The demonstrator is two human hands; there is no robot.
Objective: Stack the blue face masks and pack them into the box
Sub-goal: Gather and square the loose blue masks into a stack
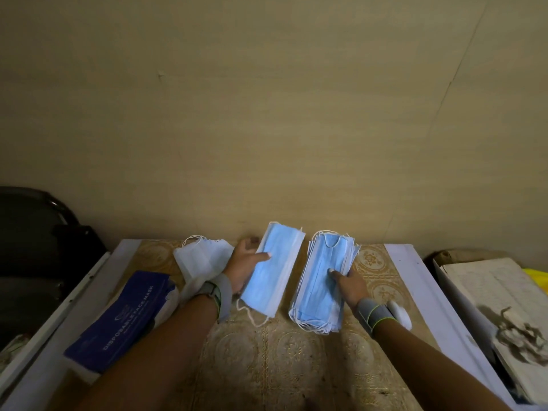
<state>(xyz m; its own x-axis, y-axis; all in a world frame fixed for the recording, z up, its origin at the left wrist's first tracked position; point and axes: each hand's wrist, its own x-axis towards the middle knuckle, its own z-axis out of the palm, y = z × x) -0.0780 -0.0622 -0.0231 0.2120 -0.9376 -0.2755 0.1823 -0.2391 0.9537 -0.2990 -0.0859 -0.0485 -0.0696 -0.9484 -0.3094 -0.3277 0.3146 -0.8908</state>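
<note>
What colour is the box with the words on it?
Dark blue with white letters; the box shows in the head view.

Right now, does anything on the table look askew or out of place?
Yes: the blue face-mask stack under the right hand is fanned unevenly, edges misaligned. White masks lie crumpled beside the dark blue mask box.

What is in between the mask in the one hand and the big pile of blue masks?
Nothing but a bare strip of patterned tablecloth lies between the single mask and the mask stack in the head view.
</note>
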